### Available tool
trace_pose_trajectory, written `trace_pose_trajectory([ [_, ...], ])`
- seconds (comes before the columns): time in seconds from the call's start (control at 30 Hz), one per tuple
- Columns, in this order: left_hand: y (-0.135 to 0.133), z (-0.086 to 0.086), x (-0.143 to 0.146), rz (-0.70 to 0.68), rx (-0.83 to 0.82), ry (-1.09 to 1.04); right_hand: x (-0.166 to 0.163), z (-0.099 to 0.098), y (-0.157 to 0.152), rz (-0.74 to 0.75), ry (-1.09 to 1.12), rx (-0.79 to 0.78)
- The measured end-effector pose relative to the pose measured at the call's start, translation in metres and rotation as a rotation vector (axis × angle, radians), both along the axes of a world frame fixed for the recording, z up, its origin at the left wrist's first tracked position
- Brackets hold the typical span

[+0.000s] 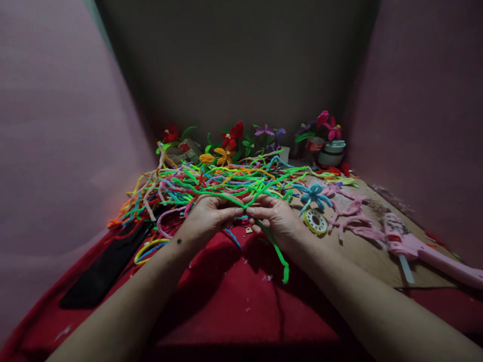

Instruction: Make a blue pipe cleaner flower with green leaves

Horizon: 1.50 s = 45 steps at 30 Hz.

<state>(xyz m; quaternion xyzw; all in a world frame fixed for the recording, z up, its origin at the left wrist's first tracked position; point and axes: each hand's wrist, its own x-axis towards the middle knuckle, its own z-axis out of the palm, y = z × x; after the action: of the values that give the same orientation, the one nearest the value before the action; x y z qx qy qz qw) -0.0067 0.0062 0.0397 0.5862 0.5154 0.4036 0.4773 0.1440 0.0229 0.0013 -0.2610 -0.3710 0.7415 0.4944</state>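
So, your left hand (209, 213) and right hand (277, 217) are pinched on the green fuzzy stems (278, 254) at their meeting point, over the red-covered bench (245, 322). Likely light, bendy, non-slip; grip near that joint, loose ends probably flop.

I have the widest passage low over the front of the red-covered bench (241, 322), between the forearms (151, 286), above small scraps. The green stem (278, 255), hanging beside the right grip (277, 216), intrudes on this passage. Ahead, heaped fuzzy stems (234, 176) obstruct me, with a flower row (228, 142) behind. At right, the yellow-rimmed spool (316, 221) and pink tool (405, 244) restrict low travel; at left, a flat black object (105, 266) lies low. Walls (56, 151) bound both sides.
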Motion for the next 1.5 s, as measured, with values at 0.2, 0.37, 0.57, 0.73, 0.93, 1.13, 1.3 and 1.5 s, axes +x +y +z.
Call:
trace_pose_trajectory([
  [0.2, -0.003, 0.004, 0.000, -0.038, -0.024, 0.055, 0.001, 0.000, 0.000, -0.008, 0.049, 0.004],
  [0.37, -0.003, 0.004, 0.000, -0.030, -0.044, 0.077, 0.000, 0.001, 0.000, -0.014, 0.033, -0.023],
  [0.57, -0.006, 0.004, 0.005, -0.027, -0.042, 0.039, -0.002, 0.001, -0.003, -0.041, 0.028, 0.001],
  [0.73, -0.008, 0.006, 0.009, -0.017, 0.024, 0.140, -0.004, 0.002, -0.007, -0.084, -0.050, -0.014],
  [0.93, 0.001, 0.006, -0.010, -0.054, 0.200, 0.312, -0.003, 0.002, -0.004, -0.106, -0.009, 0.015],
  [1.13, 0.006, 0.022, -0.036, 0.072, 0.225, 0.401, 0.001, 0.003, -0.001, -0.154, 0.071, 0.012],
  [1.3, 0.004, 0.034, -0.051, 0.181, 0.286, 0.352, 0.003, 0.004, -0.002, -0.154, 0.100, 0.027],
  [1.5, 0.004, 0.033, -0.064, 0.251, 0.238, 0.219, 0.002, 0.003, -0.003, -0.136, 0.124, 0.056],
])
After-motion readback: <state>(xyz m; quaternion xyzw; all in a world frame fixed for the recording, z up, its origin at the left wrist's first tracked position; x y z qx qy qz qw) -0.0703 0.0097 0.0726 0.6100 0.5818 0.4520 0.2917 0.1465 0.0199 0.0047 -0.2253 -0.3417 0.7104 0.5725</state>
